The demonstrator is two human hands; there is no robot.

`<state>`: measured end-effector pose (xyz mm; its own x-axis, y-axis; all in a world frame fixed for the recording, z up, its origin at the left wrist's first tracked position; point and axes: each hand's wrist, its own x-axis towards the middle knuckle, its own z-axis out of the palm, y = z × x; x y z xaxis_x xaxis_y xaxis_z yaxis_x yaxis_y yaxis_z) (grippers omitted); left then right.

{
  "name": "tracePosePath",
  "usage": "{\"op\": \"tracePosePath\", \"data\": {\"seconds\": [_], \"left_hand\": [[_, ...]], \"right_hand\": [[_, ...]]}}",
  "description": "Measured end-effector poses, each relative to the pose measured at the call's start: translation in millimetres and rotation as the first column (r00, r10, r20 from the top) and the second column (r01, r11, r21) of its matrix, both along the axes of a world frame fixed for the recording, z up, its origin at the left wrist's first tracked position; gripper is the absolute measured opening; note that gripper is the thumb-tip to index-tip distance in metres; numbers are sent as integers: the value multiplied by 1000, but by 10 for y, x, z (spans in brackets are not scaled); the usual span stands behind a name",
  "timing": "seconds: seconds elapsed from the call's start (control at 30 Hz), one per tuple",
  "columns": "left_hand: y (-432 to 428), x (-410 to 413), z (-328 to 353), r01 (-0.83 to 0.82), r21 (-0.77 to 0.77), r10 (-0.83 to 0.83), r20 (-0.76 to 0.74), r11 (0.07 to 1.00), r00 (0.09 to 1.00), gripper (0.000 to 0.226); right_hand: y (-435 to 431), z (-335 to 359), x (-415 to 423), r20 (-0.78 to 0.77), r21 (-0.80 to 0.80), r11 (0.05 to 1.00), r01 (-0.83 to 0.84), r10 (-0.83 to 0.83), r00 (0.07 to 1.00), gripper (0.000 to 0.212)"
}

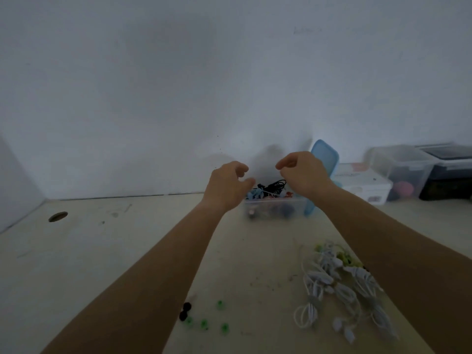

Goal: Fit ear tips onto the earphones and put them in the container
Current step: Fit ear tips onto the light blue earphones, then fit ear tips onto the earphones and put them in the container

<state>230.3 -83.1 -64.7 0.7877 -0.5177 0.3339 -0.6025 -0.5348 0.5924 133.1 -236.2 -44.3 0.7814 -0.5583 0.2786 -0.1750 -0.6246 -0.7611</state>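
Earphones (pixel 272 187) are sitting heaped in the container (pixel 275 213), black and blue cables rising above its rim, directly under both hands.

Left hand (pixel 224 186): hovering over the container's left edge, fingers hanging loosely curled, thumb standing apart from them, gripping nothing.

Right hand (pixel 304 172): hovering over the container's right half, fingers curling in toward the thumb. A thin pale strand is running below it; blur is making it impossible to tell whether the hand is pinching that strand or holding nothing.

Blue lid (pixel 324 159): leaning upright against the container's right side, partly behind the right hand.

Nearer the camera than the container, to the right: white earphones (pixel 332 282) are lying in a loose tangle on the table (pixel 127 251), some yellow-green pieces mixed in at the far edge of the pile.

Nearer the camera, to the left of that tangle: ear tips (pixel 204 323), green and black, are lying scattered just beside the left forearm.

Right of the container, along the wall (pixel 229 72): a white box (pixel 362 185), then a clear bin (pixel 401 167), then a dark bin (pixel 449 175).

Well left of the container: a round hole (pixel 58 216) is showing in the table.
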Motion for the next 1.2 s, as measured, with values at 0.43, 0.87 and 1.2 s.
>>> {"op": "tracePosePath", "data": {"seconds": [0.43,0.87,1.2], "left_hand": [[330,-1329,-70,205,90,-193,-124,975,973,43],[351,-1853,-513,192,130,-138,-341,973,930,50],[618,-1752,-201,121,-248,-245,-567,961,786,14]], "right_hand": [[144,33,-1279,-104,76,990,-116,124,987,15],[326,-428,-1834,-373,-61,929,-365,318,872,22],[345,-555,-1756,-428,-187,944,-271,169,888,43]]}}
